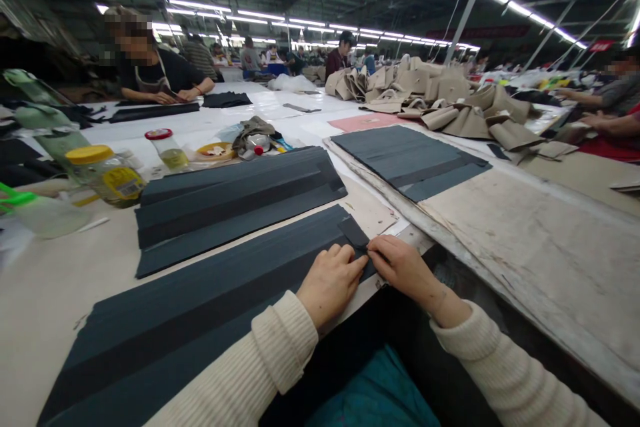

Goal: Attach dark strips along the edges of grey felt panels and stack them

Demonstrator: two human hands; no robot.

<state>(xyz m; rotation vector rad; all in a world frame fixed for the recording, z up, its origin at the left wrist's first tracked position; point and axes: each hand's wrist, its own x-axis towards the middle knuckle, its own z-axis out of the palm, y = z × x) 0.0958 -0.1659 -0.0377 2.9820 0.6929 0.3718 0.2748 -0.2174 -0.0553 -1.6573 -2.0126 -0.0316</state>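
Observation:
A long dark blue-grey fabric panel (200,287) with a black strip (185,320) along its length lies in front of me. My left hand (333,280) rests at the panel's right end, its fingers bent and closed together on the strip's end. My right hand (400,270) pinches the same end between thumb and fingers, just beyond the panel's edge. The fingertips of both hands nearly meet there. A short black flap (354,232) lies on the panel just above them. The fingers partly hide the strip's tip.
Behind lies a stack of similar panels (240,203); another stack (405,157) sits on the board to the right. Jars (107,173), a squeeze bottle (47,213) and a tape roll (215,151) stand at left. Beige pieces (425,83) are heaped farther back. A co-worker (150,67) works across the table.

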